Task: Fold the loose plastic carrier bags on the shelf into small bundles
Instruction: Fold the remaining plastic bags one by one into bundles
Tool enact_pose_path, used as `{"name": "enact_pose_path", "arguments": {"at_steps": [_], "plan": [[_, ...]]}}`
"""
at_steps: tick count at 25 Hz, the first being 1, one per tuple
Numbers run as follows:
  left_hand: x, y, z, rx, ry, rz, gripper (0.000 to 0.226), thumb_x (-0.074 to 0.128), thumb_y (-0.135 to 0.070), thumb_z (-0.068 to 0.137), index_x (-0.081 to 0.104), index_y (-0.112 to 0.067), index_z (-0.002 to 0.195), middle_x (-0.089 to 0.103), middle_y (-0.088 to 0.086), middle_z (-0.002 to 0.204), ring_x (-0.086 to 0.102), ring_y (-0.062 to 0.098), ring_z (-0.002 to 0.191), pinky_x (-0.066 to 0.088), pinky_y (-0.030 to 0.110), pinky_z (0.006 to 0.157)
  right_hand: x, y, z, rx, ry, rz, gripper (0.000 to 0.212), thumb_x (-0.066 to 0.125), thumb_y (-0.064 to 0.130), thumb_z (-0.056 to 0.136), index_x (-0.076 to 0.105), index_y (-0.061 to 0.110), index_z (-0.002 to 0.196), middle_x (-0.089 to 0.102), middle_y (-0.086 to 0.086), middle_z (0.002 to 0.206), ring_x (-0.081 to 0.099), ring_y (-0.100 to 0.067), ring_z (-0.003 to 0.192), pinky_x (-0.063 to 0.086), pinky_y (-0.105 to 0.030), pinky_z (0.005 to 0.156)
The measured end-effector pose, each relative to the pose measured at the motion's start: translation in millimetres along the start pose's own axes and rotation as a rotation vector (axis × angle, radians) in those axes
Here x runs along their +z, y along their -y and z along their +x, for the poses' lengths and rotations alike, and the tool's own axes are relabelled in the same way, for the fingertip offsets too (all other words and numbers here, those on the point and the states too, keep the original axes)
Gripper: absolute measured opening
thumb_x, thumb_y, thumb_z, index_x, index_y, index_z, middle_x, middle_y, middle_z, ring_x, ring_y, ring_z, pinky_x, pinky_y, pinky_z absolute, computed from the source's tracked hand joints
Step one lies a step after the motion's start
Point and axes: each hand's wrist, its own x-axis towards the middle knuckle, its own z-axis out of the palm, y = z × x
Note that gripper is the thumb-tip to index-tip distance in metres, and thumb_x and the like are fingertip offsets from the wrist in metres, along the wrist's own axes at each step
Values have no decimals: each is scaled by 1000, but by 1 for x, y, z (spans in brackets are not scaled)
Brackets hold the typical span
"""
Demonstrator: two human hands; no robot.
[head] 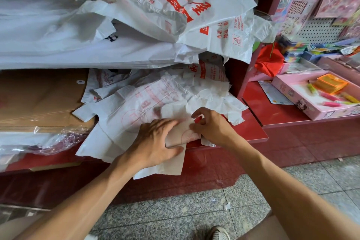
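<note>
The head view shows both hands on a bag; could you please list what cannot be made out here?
- Bag being folded: its middle is hidden under the left hand and right hand.
- Right fingertips: curled under, their grip unclear.
- Upper bag pile: cut off by the left edge.

Loose carrier bags (136, 101) lie on the shelf (251, 130), cardboard (39, 99) left, tray (303, 101) right.

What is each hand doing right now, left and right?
Left hand: open, fingers straight, pressing flat on the half-folded white plastic carrier bag with red print.
Right hand: fingers curled, pinching that bag's edge.
</note>
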Motion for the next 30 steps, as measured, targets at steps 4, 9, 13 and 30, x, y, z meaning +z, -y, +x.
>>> {"name": "enact_pose_path", "arguments": {"at_steps": [4, 9, 13, 30], "plan": [[-9, -5, 6, -63, 1, -11, 68, 39, -63, 71, 56, -30, 128, 61, -11, 129, 51, 15, 122, 40, 43, 100, -1, -1, -5, -334, -125, -252, 40, 69, 35, 82, 54, 23, 118, 63, 10, 99, 58, -15, 90, 48, -32, 71], [-12, -5, 5, -20, 183, 162, 96, 30, -79, 65, 33, -31, 148, 35, -17, 148, 33, 14, 135, 31, 39, 103, -10, 0, -8, -383, 170, -430, 57, 63, 30, 81, 52, 27, 137, 53, 14, 137, 44, -15, 114, 41, -34, 96], [-10, -6, 5, -38, 17, -43, 77, 60, -63, 76, 43, -27, 143, 50, -9, 143, 47, 17, 130, 38, 40, 105, -3, 1, -7, -357, 138, -457, 55, 55, 13, 80, 53, 21, 134, 60, 7, 129, 50, -21, 109, 45, -38, 92], [-5, -4, 19, -430, -162, -228, 35, 62, -41, 89, 54, -20, 62, 58, 0, 83, 58, 26, 85, 48, 38, 80, 11, 7, 10, 92, -60, -120, 30, 55, 41, 93, 58, 13, 103, 52, -2, 98, 56, -24, 85, 41, -33, 69]]}}
